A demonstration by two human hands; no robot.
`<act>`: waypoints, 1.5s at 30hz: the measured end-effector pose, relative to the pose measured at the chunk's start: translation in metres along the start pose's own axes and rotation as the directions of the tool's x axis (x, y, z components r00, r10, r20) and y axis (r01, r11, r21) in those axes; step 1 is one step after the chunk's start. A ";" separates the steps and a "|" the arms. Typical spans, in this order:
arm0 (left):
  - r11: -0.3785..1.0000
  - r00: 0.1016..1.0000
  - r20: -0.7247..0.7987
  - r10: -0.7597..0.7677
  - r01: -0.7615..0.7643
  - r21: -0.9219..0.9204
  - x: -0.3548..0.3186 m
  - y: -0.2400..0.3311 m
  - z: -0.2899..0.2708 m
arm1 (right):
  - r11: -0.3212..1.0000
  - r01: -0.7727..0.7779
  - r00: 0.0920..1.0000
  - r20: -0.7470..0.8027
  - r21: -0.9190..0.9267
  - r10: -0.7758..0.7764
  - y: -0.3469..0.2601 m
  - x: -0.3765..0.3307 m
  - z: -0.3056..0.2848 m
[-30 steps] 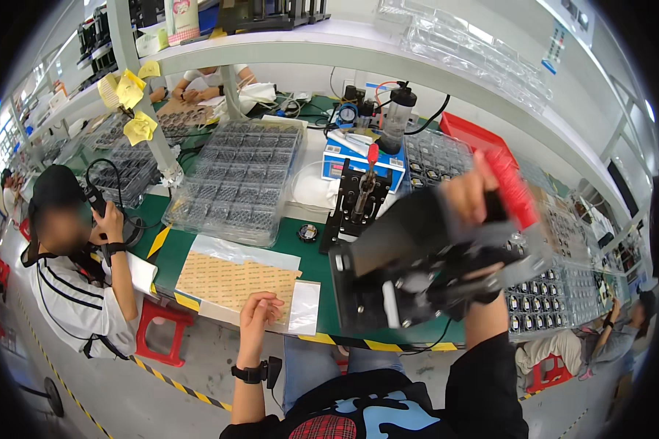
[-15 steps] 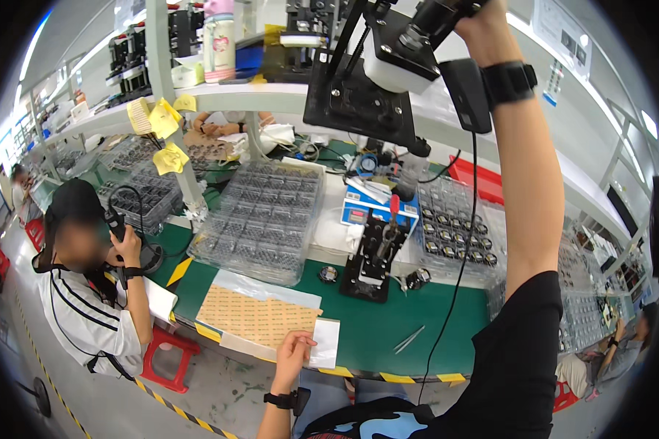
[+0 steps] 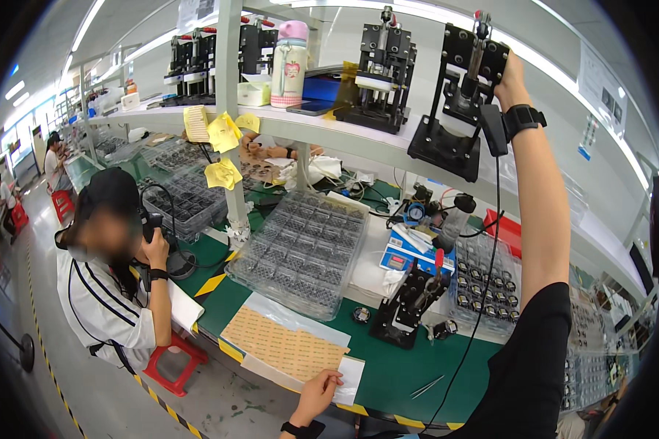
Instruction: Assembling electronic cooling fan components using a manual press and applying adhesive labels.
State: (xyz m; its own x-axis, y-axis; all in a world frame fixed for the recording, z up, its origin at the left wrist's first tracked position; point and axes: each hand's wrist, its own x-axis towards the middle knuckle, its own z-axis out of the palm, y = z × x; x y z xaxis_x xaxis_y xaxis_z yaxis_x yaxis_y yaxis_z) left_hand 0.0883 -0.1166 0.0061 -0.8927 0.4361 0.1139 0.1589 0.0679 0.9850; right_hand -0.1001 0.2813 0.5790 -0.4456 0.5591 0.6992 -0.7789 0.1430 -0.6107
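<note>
My raised right hand (image 3: 513,79) grips the side of a black toggle press fixture (image 3: 458,102) at the front of the upper shelf. The fixture is tilted, and its base overhangs the shelf's front edge; whether it touches the shelf I cannot tell. Low at the bench front, my left hand (image 3: 318,396) has its fingers curled, with nothing seen in them. It lies over the near right corner of a tan sheet of printed adhesive pieces (image 3: 282,340) and a white paper (image 3: 351,380). A similar black toggle press (image 3: 408,311) stands on the green bench mat.
Stacked clear trays (image 3: 300,252) stand left of a blue instrument box (image 3: 416,252). Tweezers (image 3: 427,386) lie near the front edge. Another press (image 3: 377,80) and a bottle (image 3: 289,66) stand on the shelf (image 3: 322,121). A cable hangs by my right arm. A co-worker (image 3: 117,271) sits at left.
My right hand has carried the press fixture away from me toward the shelf, and it looks more upright. My left hand stays by the sheet. The view has tilted up and shifted left.
</note>
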 end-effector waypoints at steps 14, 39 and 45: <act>0.977 1.000 0.016 0.007 -0.010 0.214 0.007 0.012 0.024 | 0.759 0.103 0.988 -0.024 -0.642 -0.154 0.025 0.071 -0.041; 0.972 0.999 -0.032 0.011 -0.003 0.237 0.007 0.010 0.021 | 0.913 0.105 0.994 0.063 -0.395 -0.087 0.027 0.064 -0.031; 0.973 1.000 -0.006 0.025 -0.023 0.230 0.009 0.009 0.021 | 0.600 0.315 0.931 0.118 -0.735 -0.345 0.001 0.062 -0.045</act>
State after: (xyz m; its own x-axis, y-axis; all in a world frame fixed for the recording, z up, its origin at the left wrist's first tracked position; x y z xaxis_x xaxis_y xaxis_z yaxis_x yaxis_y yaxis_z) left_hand 0.0901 -0.0933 0.0132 -0.8911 0.4320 0.1392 0.2719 0.2624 0.9259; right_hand -0.1087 0.3529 0.6045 -0.1983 0.3753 0.9054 -0.2835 0.8623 -0.4195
